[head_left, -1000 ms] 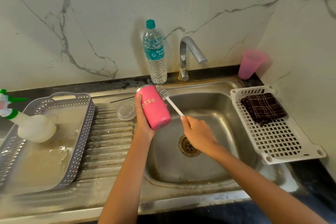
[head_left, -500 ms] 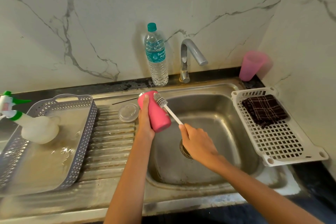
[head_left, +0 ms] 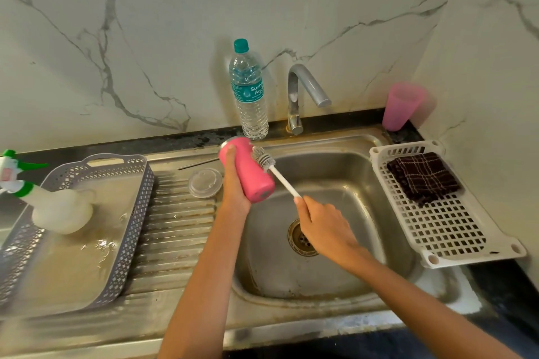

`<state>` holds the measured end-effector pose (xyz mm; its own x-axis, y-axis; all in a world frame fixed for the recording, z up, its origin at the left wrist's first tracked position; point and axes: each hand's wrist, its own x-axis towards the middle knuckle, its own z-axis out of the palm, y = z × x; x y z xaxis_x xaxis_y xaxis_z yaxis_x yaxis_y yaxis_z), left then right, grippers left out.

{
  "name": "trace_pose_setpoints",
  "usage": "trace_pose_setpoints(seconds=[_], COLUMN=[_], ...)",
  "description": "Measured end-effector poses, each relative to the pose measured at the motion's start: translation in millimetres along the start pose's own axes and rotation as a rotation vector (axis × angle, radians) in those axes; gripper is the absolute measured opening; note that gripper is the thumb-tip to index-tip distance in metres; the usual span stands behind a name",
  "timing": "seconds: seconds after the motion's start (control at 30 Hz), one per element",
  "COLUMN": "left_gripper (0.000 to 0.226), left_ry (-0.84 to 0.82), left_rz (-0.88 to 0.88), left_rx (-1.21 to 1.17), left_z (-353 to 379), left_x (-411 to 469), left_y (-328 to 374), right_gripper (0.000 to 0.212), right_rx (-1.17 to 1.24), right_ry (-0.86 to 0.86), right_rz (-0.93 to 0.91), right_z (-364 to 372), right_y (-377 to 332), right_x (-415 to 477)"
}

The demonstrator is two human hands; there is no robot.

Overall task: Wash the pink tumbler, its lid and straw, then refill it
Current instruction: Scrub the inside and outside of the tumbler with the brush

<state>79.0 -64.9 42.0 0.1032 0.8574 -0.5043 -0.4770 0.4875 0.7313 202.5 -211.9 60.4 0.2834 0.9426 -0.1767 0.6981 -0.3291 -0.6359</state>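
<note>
My left hand [head_left: 234, 183] grips the pink tumbler [head_left: 252, 173], tilted with its open mouth pointing away, over the left rim of the sink [head_left: 335, 294]. My right hand [head_left: 323, 226] holds the white handle of a bottle brush [head_left: 272, 167]; its bristle head rests against the tumbler's right side near the mouth. The clear lid [head_left: 205, 183] lies flat on the ribbed drainboard, left of the tumbler. A thin metal straw [head_left: 198, 164] lies behind the lid.
A water bottle [head_left: 249, 93] and the tap [head_left: 303, 93] stand behind the sink. A pink cup [head_left: 401, 106] sits in the back right corner. A white rack [head_left: 449, 227] holds a dark cloth [head_left: 424, 178]. At left, a grey basket [head_left: 125, 227] holds a spray bottle [head_left: 55, 207].
The tumbler has turned in my left hand, so its lettering no longer shows. The brush head stays against the tumbler's side near the mouth.
</note>
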Motion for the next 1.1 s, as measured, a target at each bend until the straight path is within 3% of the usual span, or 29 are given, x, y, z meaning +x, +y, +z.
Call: trace_pose_setpoints(seconds=[0.13, 0.27, 0.37, 0.57, 0.77, 0.93, 1.1], left_gripper=[0.056, 0.067, 0.073, 0.050, 0.067, 0.061, 0.065], left_ry=[-0.094, 0.014, 0.007, -0.137, -0.018, -0.189, -0.105], left_rz=[-0.053, -0.007, -0.006, -0.035, 0.018, -0.028, 0.029], left_rx=[0.055, -0.035, -0.083, -0.003, -0.092, -0.054, -0.138], left_z=[5.7, -1.7, -10.0, 2.5, 3.3, 4.1, -1.2], left_x=[-15.6, -1.0, 6.8, -14.6, 0.8, -12.4, -9.3], left_y=[-17.2, 0.8, 11.1, -7.2, 13.0, -7.6, -2.7], right_gripper=[0.041, 0.041, 0.042, 0.041, 0.044, 0.044, 0.046], right_rx=[-0.008, -0.037, -0.015, 0.025, 0.035, 0.062, 0.044], right_ry=[0.030, -0.008, -0.027, 0.049, -0.016, 0.022, -0.008], right_rz=[0.015, -0.031, -0.019, 0.009, 0.002, 0.032, -0.011], right_z=[-9.2, 1.1, 5.4, -4.9, -1.7, -12.1, -5.4], right_y=[-6.5, -2.0, 6.3, -2.5, 6.0, -0.7, 5.6], right_x=[28.7, 9.5, -7.8, 25.2, 0.7, 24.0, 6.0])
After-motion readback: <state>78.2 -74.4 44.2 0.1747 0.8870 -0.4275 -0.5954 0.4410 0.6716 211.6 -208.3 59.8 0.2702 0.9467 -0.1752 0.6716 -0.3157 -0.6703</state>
